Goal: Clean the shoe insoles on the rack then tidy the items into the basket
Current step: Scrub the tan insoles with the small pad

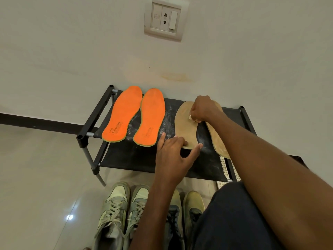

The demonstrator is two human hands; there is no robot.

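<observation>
Two orange insoles (124, 114) (150, 117) lie side by side on the left of the black shoe rack (137, 157). Two tan insoles lie on the right: the left one (184, 123) and the right one (219, 141), partly hidden by my right forearm. My left hand (173, 152) presses the heel end of the left tan insole with spread fingers. My right hand (202, 109) grips a small whitish wad (193, 119) against the upper part of that same insole. White powder marks dust the rack's fabric.
Two pairs of worn sneakers (124, 210) (185, 210) stand on the tiled floor in front of the rack. A white perforated basket (225, 168) peeks out at the rack's right front. A wall socket (164, 18) sits above. My knee (234, 213) fills the lower right.
</observation>
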